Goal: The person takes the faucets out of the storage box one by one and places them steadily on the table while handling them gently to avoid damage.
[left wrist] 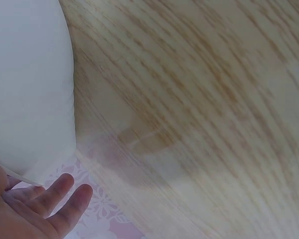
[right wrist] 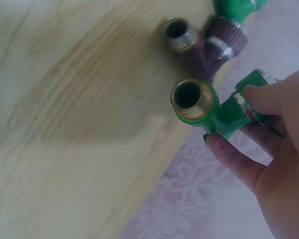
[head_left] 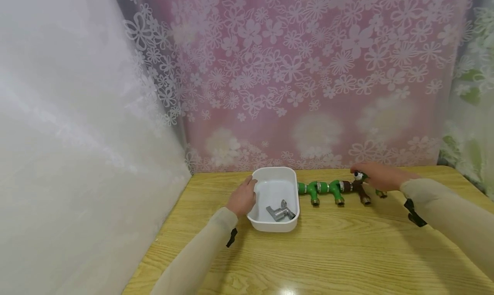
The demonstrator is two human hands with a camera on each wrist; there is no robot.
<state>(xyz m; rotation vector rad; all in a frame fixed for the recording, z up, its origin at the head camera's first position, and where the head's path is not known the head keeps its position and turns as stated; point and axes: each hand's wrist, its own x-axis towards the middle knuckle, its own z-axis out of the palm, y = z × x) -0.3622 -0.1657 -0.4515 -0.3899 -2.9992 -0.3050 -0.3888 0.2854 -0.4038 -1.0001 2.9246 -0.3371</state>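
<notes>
In the head view my left hand (head_left: 242, 197) holds the left rim of a white plastic basin (head_left: 273, 227), and several of its fingers (left wrist: 52, 199) spread beyond the rim in the left wrist view. A chrome angle valve (head_left: 281, 212) lies inside the basin. My right hand (head_left: 382, 176) pinches a green pipe fitting (right wrist: 224, 117) with a threaded brass outlet, between thumb and fingers. Close to it is a brown branch fitting (head_left: 362, 192), its threaded outlet facing the front. Part of the held fitting is hidden behind the right hand in the head view.
Green branch fittings (head_left: 314, 194) stand in a row on the wooden table (head_left: 328, 252), between the basin and the brown fitting. A pink flowered curtain (head_left: 270, 93) hangs behind the table. A pale sheet (head_left: 77, 136) hangs at the left.
</notes>
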